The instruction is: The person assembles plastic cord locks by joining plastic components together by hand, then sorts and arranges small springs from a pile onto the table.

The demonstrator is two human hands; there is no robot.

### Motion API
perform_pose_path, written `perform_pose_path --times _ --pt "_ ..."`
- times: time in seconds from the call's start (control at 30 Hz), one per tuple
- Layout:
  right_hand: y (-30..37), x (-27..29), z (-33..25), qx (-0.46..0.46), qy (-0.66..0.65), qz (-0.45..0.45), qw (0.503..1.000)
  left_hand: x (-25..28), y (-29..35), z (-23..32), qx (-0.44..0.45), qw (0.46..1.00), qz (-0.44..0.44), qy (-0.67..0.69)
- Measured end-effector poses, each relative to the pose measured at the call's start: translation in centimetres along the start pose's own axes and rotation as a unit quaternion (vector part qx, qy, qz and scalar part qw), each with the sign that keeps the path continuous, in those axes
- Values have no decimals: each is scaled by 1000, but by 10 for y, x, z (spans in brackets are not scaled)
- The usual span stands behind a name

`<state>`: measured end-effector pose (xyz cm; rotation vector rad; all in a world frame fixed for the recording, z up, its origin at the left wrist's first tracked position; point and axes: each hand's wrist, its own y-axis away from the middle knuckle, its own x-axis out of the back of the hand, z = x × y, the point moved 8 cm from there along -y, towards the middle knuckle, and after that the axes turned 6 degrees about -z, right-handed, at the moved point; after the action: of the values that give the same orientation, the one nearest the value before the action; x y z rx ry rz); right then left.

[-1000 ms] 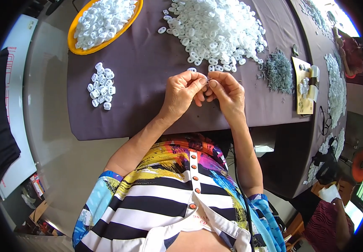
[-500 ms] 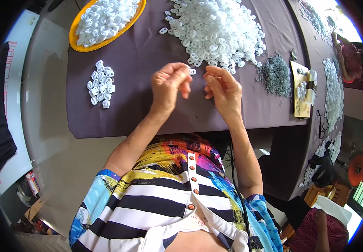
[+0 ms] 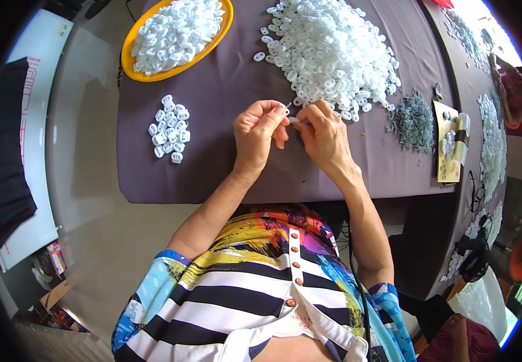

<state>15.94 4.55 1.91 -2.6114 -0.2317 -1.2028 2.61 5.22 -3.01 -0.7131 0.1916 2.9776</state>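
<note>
My left hand is closed in a pinch on a small white plastic piece, from which a thin grey bit sticks out. Opposite it, my right hand pinches another small white plastic piece. The two pieces meet or nearly touch between my fingertips; the fingers partly cover them. Just beyond my hands rises a big heap of white oval pieces, many with two holes. To the left lies a small group of thicker white pieces.
An orange plate heaped with white pieces stands at the far left of the cloth-covered table. Rightward lie a pile of small grey parts and a tan board with clear items. Another person sits at the lower right.
The view has shifted, so the table appears further right. My hands have come closer together, and my right hand now pinches a visible white piece. A grey bit now shows at my left fingertips.
</note>
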Motion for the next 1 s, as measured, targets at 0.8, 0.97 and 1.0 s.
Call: perform_pose_path --times 0.8,0.97,1.0 --pt "49 8 69 -175 -615 145 755 -60 1 -30 75 994 -80 4" --pt "47 8 67 -174 -612 140 759 -60 2 -30 71 994 -84 3" --pt "47 9 67 -174 -612 142 758 -60 2 -30 69 994 -84 2"
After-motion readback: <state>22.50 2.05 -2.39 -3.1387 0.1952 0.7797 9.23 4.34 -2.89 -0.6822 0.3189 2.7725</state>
